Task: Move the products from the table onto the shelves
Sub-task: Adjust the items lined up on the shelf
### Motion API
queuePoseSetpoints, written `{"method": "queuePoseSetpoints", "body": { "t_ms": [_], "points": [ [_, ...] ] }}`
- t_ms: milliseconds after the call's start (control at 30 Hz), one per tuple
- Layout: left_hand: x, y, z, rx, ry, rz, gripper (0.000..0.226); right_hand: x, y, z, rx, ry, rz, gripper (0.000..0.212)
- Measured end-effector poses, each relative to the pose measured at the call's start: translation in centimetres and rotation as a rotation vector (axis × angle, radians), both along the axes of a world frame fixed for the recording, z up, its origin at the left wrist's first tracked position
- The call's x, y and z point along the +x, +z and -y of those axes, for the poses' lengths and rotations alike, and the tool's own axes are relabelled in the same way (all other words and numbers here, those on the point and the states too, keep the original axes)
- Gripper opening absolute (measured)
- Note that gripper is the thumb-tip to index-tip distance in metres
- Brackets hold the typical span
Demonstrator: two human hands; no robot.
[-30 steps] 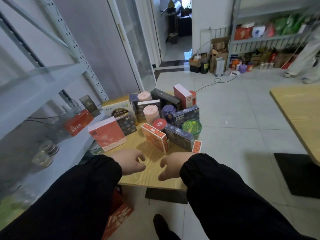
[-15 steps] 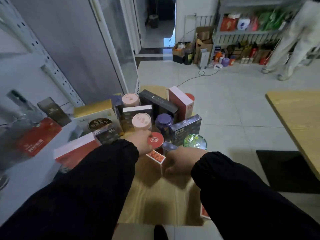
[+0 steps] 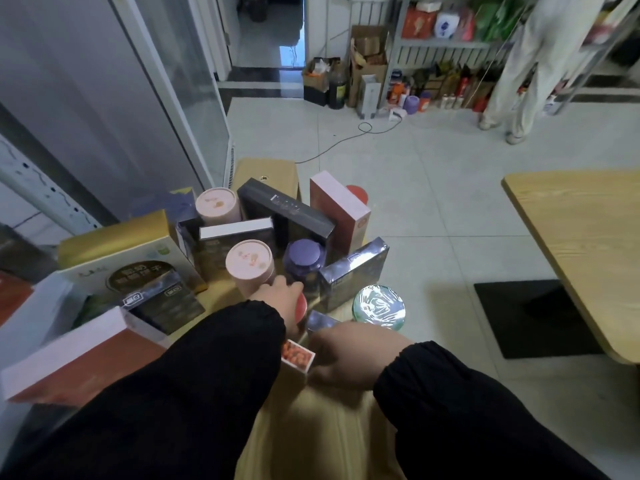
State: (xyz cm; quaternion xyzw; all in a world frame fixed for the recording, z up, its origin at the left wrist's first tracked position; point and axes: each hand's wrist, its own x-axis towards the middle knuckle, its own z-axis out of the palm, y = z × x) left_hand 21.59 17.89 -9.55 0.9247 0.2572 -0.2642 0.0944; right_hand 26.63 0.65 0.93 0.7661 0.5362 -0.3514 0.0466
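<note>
Products [image 3: 250, 259] crowd the table [image 3: 329, 427] for picking. Left hand [image 3: 278, 297] covers red tin [image 3: 302, 308], right hand [image 3: 349, 355] touches orange box [image 3: 298, 355]; grips unconfirmed.

The left grip [image 3: 282, 299] covers most of the red-lidded can [image 3: 301, 308], so I cannot see whether its fingers close round it. The right grip [image 3: 349, 355] shows only its back, fingertips lost behind the small orange-patterned box [image 3: 298, 355]. The red box [image 3: 72, 362] at the near left is smeared, its print unreadable, and a person in pale trousers [image 3: 526, 64] is cut off by the top edge.
</note>
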Motion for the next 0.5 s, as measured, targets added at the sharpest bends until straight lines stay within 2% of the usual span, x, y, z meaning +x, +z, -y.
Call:
{"method": "queuePoseSetpoints", "body": {
  "t_ms": [233, 433, 500],
  "points": [
    [-0.4, 2.0, -0.1, 0.071, -0.033, 0.055, 0.087, 0.9, -0.1, -0.1, 0.038, -0.031, 0.002, 0.040],
    [-1.5, 9.7, 0.5, 0.093, 0.031, 0.145, 0.097, 1.0, 3.0, 0.5, 0.107, -0.015, 0.019, 0.045],
    [-2.3, 13.0, 1.2, 0.084, 0.095, 0.202, 0.099, 1.2, 5.1, 1.0, 0.149, 0.005, 0.010, 0.040]
  ]
}}
